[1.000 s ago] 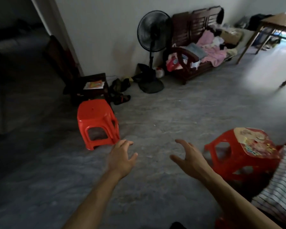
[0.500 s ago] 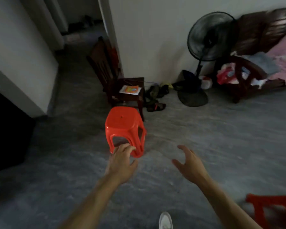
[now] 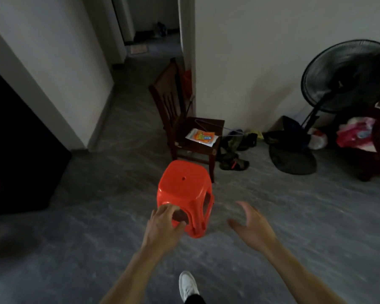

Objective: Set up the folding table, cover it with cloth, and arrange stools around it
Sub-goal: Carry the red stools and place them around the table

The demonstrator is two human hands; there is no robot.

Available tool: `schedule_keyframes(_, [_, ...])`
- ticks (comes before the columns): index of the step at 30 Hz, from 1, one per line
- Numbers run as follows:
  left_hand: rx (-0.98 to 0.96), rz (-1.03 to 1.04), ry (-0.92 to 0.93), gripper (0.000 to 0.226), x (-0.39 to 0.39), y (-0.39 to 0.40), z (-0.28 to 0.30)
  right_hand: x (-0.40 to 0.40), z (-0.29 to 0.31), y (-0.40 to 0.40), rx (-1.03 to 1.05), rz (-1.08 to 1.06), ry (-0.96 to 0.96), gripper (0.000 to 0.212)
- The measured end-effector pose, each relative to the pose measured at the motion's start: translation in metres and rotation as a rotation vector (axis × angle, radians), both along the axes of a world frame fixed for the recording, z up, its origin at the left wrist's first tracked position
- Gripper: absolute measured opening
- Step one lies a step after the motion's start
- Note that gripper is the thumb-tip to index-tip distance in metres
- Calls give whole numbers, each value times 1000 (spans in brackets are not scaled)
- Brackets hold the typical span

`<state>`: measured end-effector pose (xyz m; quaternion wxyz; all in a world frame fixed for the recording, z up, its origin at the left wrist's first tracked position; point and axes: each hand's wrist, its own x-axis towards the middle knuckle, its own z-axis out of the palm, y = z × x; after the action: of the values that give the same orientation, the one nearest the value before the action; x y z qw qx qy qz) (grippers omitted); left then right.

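Head view: a red plastic stool (image 3: 184, 194) stands upright on the grey floor (image 3: 294, 216), just in front of a dark wooden chair (image 3: 184, 128) that sits against the corner of a white wall (image 3: 250, 62). The stool probably waits here as one of those to be carried over and arranged, since no folding desk or cloth shows in this view. A coloured packet (image 3: 201, 137) lies on the chair seat, a few shoes (image 3: 235, 161) sit on the floor beside the chair, and a black standing fan (image 3: 342, 84) rises further right, with a heap of pink clothes (image 3: 358, 134) at the edge.

The left hand (image 3: 162, 227) reaches forward and overlaps the stool's near side, fingers spread and lightly bent at the opening between its legs; they seem to touch the plastic or be about to, but I cannot tell whether they have closed on it. I judge it released, not yet gripping. The right hand (image 3: 252, 224) hangs apart from the stool, to its right, fingers splayed wide and holding nothing, likely poised to take the other side. A white shoe (image 3: 188, 284) on the person's foot shows at the bottom edge.
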<state>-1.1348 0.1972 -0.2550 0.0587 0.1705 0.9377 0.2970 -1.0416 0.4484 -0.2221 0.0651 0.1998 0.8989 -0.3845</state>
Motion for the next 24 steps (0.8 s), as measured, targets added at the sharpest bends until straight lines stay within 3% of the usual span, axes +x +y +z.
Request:
schedule_keyframes(9, [-58, 26, -60, 52, -143, 15, -19, -136, -4, 20, 72, 13, -48, 69])
schedule_keyframes(16, [-120, 39, -165, 50, -206, 29, -48, -216, -35, 29, 22, 88, -121, 65])
schedule_keyframes(24, [-156, 140, -285, 65, -282, 53, -82, -320, -79, 59, 17, 162, -198, 66])
